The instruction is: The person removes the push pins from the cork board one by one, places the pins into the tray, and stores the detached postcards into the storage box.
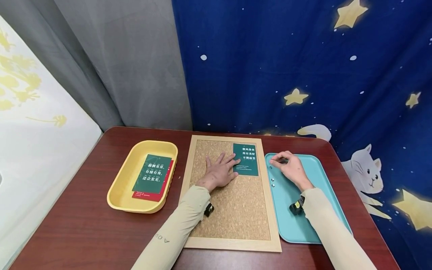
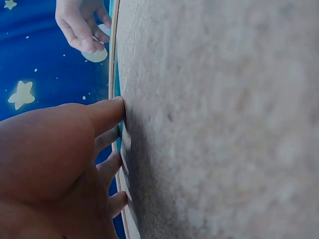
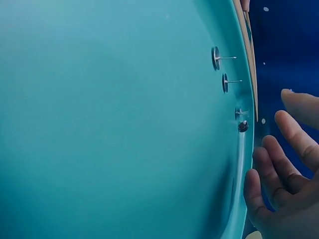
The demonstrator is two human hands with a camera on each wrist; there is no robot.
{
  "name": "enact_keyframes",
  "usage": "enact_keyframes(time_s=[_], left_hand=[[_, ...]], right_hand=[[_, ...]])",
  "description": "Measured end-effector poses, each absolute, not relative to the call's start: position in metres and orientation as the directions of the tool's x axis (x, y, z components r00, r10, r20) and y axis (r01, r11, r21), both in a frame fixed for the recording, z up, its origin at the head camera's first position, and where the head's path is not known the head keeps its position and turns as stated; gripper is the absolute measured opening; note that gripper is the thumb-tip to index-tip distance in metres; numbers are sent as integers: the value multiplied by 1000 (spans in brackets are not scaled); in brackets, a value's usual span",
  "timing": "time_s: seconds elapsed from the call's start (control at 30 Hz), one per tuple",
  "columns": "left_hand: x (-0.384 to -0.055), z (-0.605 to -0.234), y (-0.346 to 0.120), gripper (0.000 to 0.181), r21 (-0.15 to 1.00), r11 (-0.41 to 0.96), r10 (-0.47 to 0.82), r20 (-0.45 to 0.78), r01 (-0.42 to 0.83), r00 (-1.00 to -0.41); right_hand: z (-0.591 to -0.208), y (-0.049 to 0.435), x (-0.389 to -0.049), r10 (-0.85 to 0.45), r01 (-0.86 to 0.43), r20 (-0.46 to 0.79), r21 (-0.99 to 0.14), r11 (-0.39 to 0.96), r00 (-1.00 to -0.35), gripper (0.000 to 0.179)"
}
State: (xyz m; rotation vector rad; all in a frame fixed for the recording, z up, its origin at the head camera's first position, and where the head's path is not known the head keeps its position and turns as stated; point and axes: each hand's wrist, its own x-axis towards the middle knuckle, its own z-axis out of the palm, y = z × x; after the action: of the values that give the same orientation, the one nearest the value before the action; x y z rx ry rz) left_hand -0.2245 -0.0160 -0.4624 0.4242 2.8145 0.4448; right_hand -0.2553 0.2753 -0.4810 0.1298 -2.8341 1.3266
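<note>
My left hand (image 1: 221, 173) lies with fingers spread on a wood-framed corkboard (image 1: 236, 213). Its fingertips reach onto a green card (image 1: 248, 167) printed with white characters, set at the board's upper right. Above the upper left edge of a turquoise tray (image 1: 305, 225) hovers my right hand (image 1: 291, 168). In the right wrist view its fingers (image 3: 295, 137) are loosely bent, with a gap between thumb and index finger. Several metal thumbtacks (image 3: 216, 58) lie along the tray's edge close by, some with points sticking out sideways.
A yellow basket (image 1: 116, 191) on the left holds another green card (image 1: 152, 174) over a red card (image 1: 146, 196). Everything stands on a dark red wooden table (image 1: 84, 210). Behind it hang grey and blue star-patterned curtains (image 1: 236, 75).
</note>
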Motion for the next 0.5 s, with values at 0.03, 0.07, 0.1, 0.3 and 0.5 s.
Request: enact_keyframes(time_s=[0.03,0.07,0.1,0.3,0.5], left_hand=[[-225,-462,-16,56,332,911,321,-207,243,-924],[-225,-462,-16,55,333,911,322,-208,242,-924],[-225,-462,-16,56,333,911,322,-209,242,-923],[-225,-462,-16,56,331,912,323,-210,244,-923],[-224,-462,-16,56,332,910,328,-213,248,-920]], right_hand=[[-481,275,-255,-79,-84,43,-766,637,-996,24],[-480,274,-255,-89,-89,42,-765,637,-995,26],[-480,274,-255,-100,-93,38,-762,641,-994,29],[-478,270,-251,-180,-138,17,-710,690,-984,50],[-480,265,-247,-245,-198,11,-625,755,-969,67]])
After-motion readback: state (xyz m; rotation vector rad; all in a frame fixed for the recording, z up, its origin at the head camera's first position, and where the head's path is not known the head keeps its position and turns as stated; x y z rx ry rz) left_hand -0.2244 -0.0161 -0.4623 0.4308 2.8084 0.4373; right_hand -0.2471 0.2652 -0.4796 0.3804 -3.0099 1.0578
